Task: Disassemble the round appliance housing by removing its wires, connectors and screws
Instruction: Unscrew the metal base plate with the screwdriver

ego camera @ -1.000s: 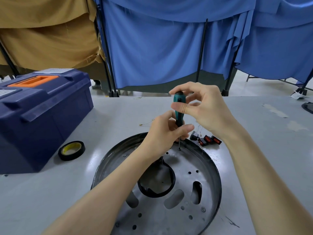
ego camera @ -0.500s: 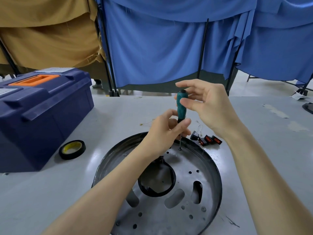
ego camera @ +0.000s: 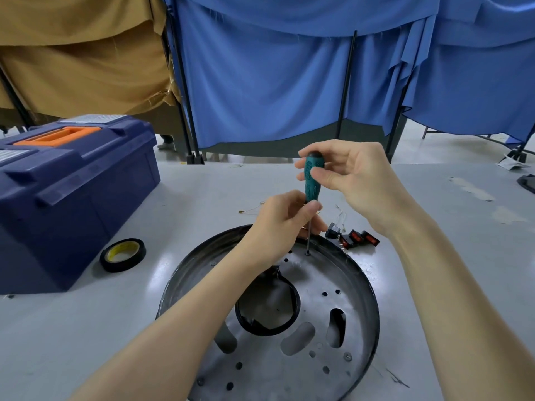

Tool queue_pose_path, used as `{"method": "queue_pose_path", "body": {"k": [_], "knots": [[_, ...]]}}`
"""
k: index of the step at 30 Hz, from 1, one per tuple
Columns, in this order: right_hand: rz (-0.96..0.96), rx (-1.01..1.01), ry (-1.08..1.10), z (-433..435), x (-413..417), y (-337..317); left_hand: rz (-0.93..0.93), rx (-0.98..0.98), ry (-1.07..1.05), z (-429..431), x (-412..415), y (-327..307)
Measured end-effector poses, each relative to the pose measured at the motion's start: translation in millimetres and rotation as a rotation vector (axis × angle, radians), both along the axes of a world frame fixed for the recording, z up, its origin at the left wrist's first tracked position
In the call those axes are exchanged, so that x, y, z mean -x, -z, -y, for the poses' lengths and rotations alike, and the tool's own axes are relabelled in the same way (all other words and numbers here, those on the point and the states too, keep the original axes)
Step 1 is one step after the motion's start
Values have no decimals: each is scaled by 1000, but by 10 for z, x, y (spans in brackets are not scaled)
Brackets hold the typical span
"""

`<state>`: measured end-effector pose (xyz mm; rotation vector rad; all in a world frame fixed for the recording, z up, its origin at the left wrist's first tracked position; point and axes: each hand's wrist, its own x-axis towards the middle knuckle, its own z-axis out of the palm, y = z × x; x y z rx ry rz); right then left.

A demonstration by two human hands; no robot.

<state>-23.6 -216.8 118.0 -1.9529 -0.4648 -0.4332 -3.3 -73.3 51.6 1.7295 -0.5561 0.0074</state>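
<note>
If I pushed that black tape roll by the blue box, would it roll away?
Probably not: the tape lies flat on the table, so it would likely slide rather than roll. Stood on its edge, its round shape would probably let it roll. It looks small and hollow in the middle, so it is likely light to lift.

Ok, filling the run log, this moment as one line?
step: unscrewing | right hand: grips screwdriver handle | left hand: pinches its shaft | tip: on screw near housing far rim
</note>
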Motion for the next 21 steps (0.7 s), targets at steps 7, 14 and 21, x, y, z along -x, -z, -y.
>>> {"method": "queue_pose_path", "body": {"k": [7,14,21], "knots": [[39,-3,84,8,-17,24,7,0,13,7,16,6],[34,107,82,-13,-15,26,13,1,-6,-2,23,1],[-9,-71,-15,12,-3,3,42,-34,13,7,20,0]]}}
